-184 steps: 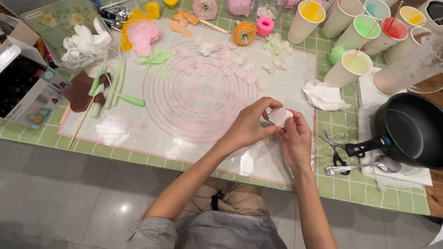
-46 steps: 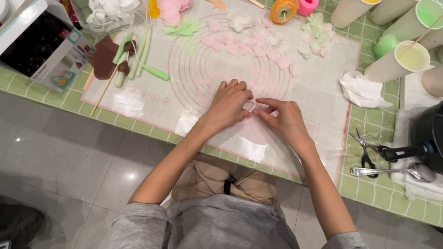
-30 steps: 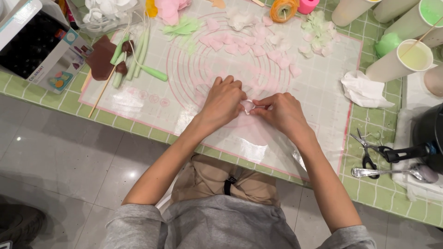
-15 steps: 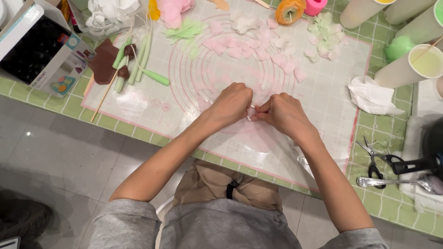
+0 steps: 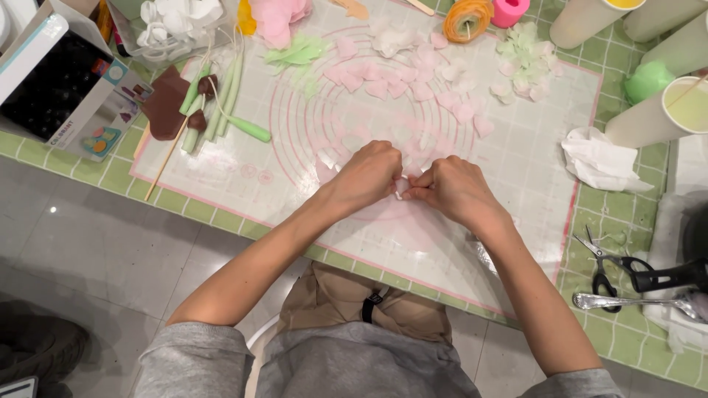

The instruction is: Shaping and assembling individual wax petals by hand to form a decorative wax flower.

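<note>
My left hand (image 5: 366, 175) and my right hand (image 5: 453, 190) meet over the middle of a translucent work mat (image 5: 516, 158) printed with pink circles. Between their fingertips they pinch a small white, soft piece (image 5: 402, 189), mostly hidden by the fingers. Several pale pink petal shapes (image 5: 413, 81) lie on the mat just beyond the hands. Pale green petals (image 5: 523, 63) lie at the far right of the mat.
Green stems and a brown piece (image 5: 214, 103) lie at the mat's left, by an open box (image 5: 63, 88). Paper cups (image 5: 664, 110), a crumpled tissue (image 5: 601, 162), scissors (image 5: 608, 265), a spoon (image 5: 634, 302) and a black pan handle (image 5: 667, 276) sit at the right on green tiles.
Both hands have drawn closer together and slid a little farther onto the mat; the white piece, held up and larger earlier, is now squeezed small between the fingertips.
</note>
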